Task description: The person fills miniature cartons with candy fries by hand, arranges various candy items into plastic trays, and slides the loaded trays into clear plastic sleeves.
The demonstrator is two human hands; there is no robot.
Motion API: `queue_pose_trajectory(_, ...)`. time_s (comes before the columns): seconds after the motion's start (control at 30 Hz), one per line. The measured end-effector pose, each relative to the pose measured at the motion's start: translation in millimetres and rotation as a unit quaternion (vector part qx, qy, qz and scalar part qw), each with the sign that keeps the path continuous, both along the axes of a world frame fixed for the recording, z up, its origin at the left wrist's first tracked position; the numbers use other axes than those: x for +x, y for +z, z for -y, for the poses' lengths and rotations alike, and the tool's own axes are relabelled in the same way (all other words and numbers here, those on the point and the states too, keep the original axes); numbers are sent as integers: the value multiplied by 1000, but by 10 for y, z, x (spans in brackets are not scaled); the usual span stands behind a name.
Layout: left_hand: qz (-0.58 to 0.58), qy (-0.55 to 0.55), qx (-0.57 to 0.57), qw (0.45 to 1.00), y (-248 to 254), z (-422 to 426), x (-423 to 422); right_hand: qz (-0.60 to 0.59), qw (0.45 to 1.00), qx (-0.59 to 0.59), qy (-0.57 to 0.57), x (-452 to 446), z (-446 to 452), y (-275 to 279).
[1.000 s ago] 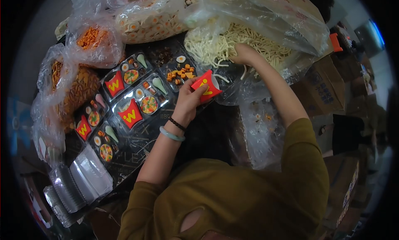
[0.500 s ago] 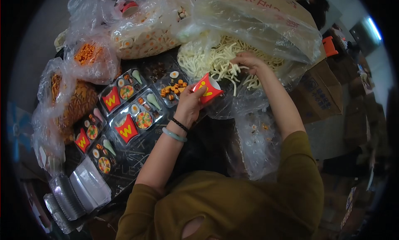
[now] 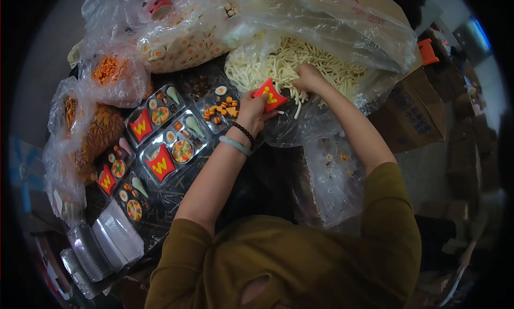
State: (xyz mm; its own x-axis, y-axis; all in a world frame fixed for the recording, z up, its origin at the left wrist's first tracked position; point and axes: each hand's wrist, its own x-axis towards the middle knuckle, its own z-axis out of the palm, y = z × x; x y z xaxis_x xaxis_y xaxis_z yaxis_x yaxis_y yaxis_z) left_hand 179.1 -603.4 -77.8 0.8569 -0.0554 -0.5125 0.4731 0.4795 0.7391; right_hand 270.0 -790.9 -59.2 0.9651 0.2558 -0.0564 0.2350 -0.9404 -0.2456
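My left hand (image 3: 250,113) is closed around a small red fries carton (image 3: 274,98) with a yellow W-like mark, tilted beside a heap of strips. My right hand (image 3: 310,77), fingers curled down, grips pale strips (image 3: 297,96) shaped like fries at the front of the heap (image 3: 337,62); its fingertips are partly hidden. The heap lies in an opened clear plastic bag (image 3: 369,38). Left of the carton, orange-brown miniature pieces (image 3: 220,110) and a tiny fried egg (image 3: 221,90) lie on the dark table.
Clear trays (image 3: 170,153) at left hold red cartons, tiny pizzas, eggs and spoon-like pieces. Bags of miniature eggs (image 3: 182,49), orange bits (image 3: 110,68) and brown pieces (image 3: 99,129) line the back and left. Stacked clear plastic trays (image 3: 91,253) stand front left; a cardboard box (image 3: 409,113) is at right.
My right hand has shifted slightly left and down, closer to the carton, its fingers curling in. The carton in my left hand has turned and now shows its front more. The view has shifted slightly.
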Motion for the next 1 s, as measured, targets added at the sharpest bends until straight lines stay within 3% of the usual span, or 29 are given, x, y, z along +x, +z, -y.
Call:
queue_pose_trajectory(0.1, 23, 12, 0, 1000, 55, -9, -32, -54, 986, 157, -22, 53, 99, 155)
queue_pose_trajectory(0.13, 47, 14, -14, 999, 79, -14, -20, -159, 950, 257, -80, 6, 66, 295)
queue_pose_trajectory(0.23, 107, 21, -42, 993, 95, -25, -3, -300, 848, 435, -42, -242, -95, 574)
queue_pose_trajectory(0.27, 124, 19, -41, 991, 99, -29, 33, -278, 874, 397, -28, -248, -143, 587)
queue_pose_trajectory(0.37, 162, 36, -75, 983, 153, -42, 40, -191, 852, 487, 16, -251, -239, 524)
queue_pose_trajectory(0.4, 179, 37, -78, 980, 168, -55, 53, -54, 931, 358, 43, -232, -267, 560)
queue_pose_trajectory(0.5, 195, 49, -54, 978, 161, -65, 50, 84, 984, 138, 70, -319, -378, 657)
queue_pose_trajectory(0.57, 201, 61, -35, 977, 157, 1, 92, -16, 984, 179, 6, -350, -496, 765)
queue_pose_trajectory(0.6, 198, 63, -32, 978, 190, 15, 68, -3, 980, 189, 54, -148, -408, 545)
queue_pose_trajectory(0.67, 184, 68, -23, 980, 172, -2, 78, -122, 931, 338, 64, -170, -372, 534)
queue_pose_trajectory(0.73, 191, 75, -7, 979, 144, -29, 86, -94, 885, 453, 44, -253, -406, 392)
queue_pose_trajectory(0.8, 250, 81, 24, 965, 34, -58, 136, -53, 913, 397, 72, -241, -442, 317)
queue_pose_trajectory(1.0, 276, 62, 48, 958, 29, -95, 147, -19, 965, 246, 85, -235, -438, 360)
